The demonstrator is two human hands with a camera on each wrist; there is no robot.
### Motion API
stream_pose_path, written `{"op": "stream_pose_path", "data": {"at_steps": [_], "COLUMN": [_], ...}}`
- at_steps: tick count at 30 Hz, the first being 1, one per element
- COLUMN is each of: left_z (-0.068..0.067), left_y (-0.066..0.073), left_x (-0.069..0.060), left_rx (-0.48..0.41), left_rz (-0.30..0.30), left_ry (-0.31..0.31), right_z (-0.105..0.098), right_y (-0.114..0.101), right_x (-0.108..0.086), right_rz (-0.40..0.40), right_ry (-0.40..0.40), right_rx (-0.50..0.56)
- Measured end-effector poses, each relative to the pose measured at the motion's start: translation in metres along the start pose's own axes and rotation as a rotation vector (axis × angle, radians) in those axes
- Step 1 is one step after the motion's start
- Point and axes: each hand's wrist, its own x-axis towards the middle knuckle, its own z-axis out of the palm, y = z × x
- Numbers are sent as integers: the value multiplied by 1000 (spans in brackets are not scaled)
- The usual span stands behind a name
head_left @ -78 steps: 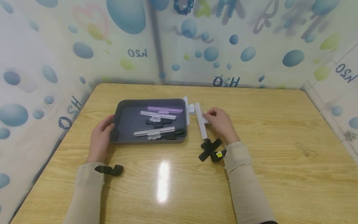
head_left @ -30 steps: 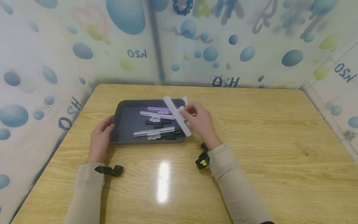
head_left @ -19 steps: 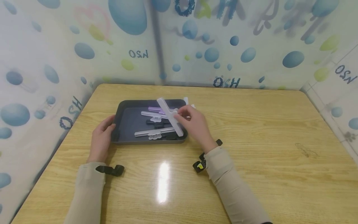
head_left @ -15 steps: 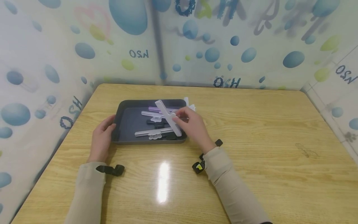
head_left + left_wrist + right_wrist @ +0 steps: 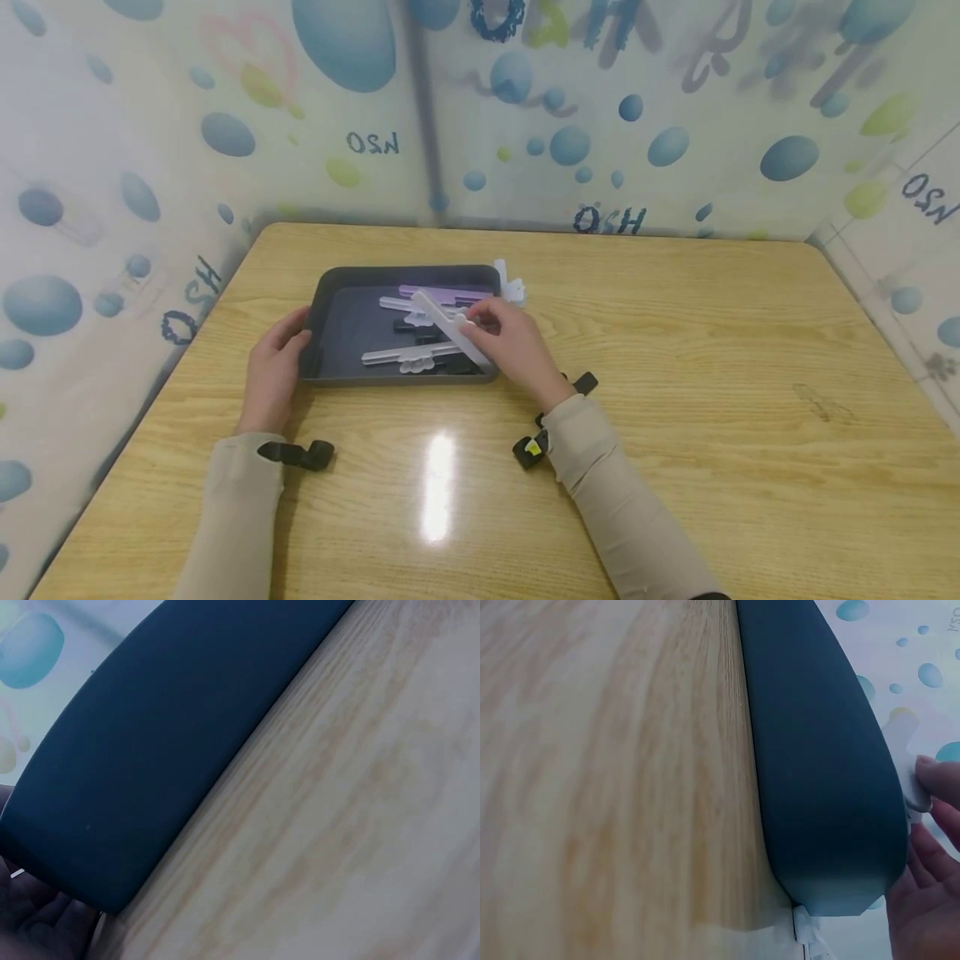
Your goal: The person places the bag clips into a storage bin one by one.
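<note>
My right hand (image 5: pixel 512 337) pinches a white bag clip (image 5: pixel 438 318) between thumb and fingers, held slanted over the right part of a dark grey tray (image 5: pixel 397 382). Its lower end reaches the tray's front right corner. In the right wrist view, the white clip (image 5: pixel 906 761) shows past the tray wall (image 5: pixel 825 765). My left hand (image 5: pixel 272 371) grips the tray's left end, fingers at its outer side. Inside the tray lie a purple clip (image 5: pixel 442 294), white clips such as the front one (image 5: pixel 412 357), and black clips (image 5: pixel 455 365), partly covered.
Another white clip (image 5: pixel 513 291) lies on the wooden table (image 5: pixel 712 375) against the tray's right end. A black clip (image 5: pixel 585 383) is partly hidden by my right wrist. A patterned wall (image 5: pixel 570 100) rises behind the table.
My right hand picked up the white clip from the table right of the tray and carried it left over the tray, then lowered it. The left hand stayed at the tray's end.
</note>
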Motion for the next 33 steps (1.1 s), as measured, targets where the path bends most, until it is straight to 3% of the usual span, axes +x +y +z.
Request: {"op": "stream_pose_path", "data": {"at_steps": [19,33], "left_z": [-1,1], "left_y": [1,1], "left_x": [0,1], "left_rx": [-20,-10], "left_rz": [0,6], "left_ry": [1,7], "right_z": [-1,-1], "right_y": [-1,2], "right_x": [1,1], "right_rz": [1,-66], "right_ry": [-54,-87], "right_rx": [-53,-39]}}
